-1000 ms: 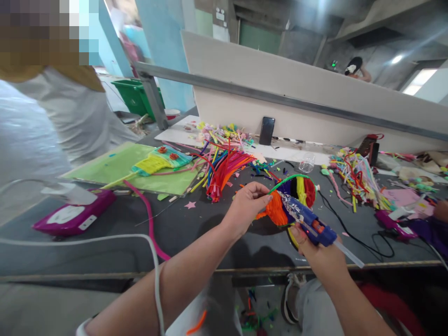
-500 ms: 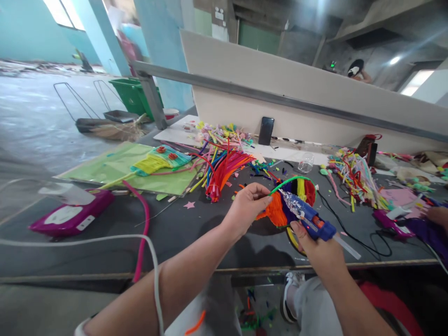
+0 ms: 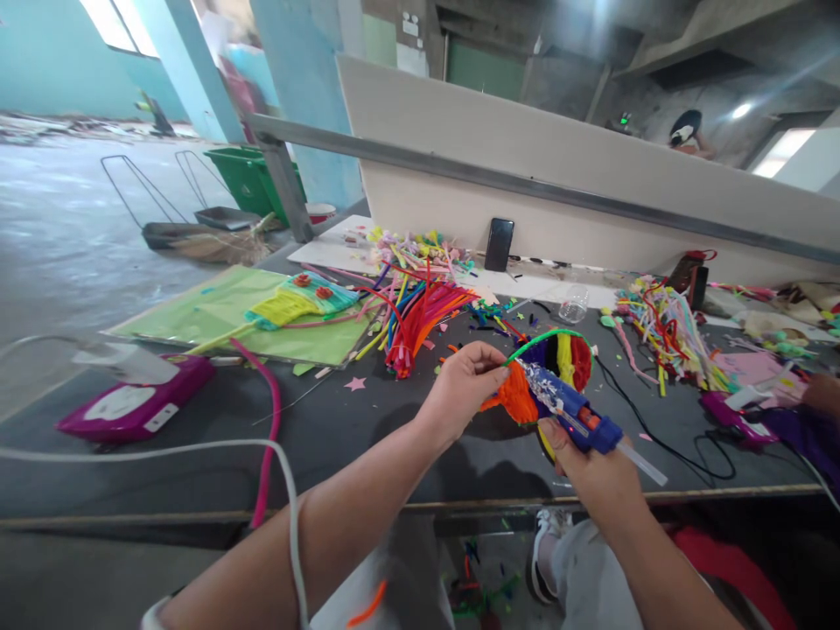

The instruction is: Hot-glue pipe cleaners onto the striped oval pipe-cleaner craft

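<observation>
My left hand [image 3: 467,385] pinches the near end of a green pipe cleaner [image 3: 549,334], which arches over to the right. Beneath it is a pipe-cleaner craft piece [image 3: 518,395] with orange, purple, black, yellow and red sections, partly covered by my hands and the tool. My right hand [image 3: 584,459] is wrapped around a blue hot glue gun [image 3: 574,411]. Its foil-covered front points up and left, close to the green pipe cleaner near my left fingertips. A clear glue stick [image 3: 643,464] sticks out of the gun's back end.
Bundled pipe cleaners [image 3: 426,328] lie mid-table, with a yellow and teal craft piece [image 3: 302,299] on a green sheet [image 3: 184,319] to the left. A phone [image 3: 500,245] leans upright at the back. Purple power strips [image 3: 137,398] sit at both sides. Another person's hand [image 3: 823,394] is far right.
The glue gun and my right hand have shifted slightly left, the nozzle drawing nearer my left fingertips. My left hand stays nearly still on the green pipe cleaner.
</observation>
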A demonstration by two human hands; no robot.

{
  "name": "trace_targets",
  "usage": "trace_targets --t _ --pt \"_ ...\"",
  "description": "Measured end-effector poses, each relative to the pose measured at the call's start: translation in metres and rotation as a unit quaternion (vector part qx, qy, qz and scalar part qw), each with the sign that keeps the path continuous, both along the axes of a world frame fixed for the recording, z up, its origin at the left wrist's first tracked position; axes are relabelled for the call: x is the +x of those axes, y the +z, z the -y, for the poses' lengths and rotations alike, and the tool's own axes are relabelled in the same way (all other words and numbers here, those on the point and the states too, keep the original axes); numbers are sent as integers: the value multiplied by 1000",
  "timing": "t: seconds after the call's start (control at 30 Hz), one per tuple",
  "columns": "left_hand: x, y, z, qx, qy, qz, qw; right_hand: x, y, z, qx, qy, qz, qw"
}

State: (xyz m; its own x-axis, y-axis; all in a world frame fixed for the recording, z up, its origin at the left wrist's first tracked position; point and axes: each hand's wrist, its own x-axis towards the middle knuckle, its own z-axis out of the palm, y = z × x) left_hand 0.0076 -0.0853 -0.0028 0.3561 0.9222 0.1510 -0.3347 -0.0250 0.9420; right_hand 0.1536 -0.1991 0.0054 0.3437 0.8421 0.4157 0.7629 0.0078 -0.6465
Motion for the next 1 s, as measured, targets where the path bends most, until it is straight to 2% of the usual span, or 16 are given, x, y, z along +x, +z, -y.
trace_targets --t 0.27,0.47,0.6,0.73,0.87,1.0 --pt "-1 3 2 -2 3 -3 1000 0 -5 0 12 -12 39 999" --pt "-1 2 2 -8 -6 -7 1000 1 1 -1 25 -3 23 999" --pt "-1 2 3 -7 -8 -7 1000 2 6 -2 38 -19 -16 999" --pt "-1 3 4 -1 -5 -10 1000 3 9 -1 46 -29 -8 998" --pt "-1 3 4 -4 -5 -6 1000 3 6 0 39 -28 -29 998" --pt "-1 3 3 -7 -4 0 1000 3 -2 0 34 -5 2 999"
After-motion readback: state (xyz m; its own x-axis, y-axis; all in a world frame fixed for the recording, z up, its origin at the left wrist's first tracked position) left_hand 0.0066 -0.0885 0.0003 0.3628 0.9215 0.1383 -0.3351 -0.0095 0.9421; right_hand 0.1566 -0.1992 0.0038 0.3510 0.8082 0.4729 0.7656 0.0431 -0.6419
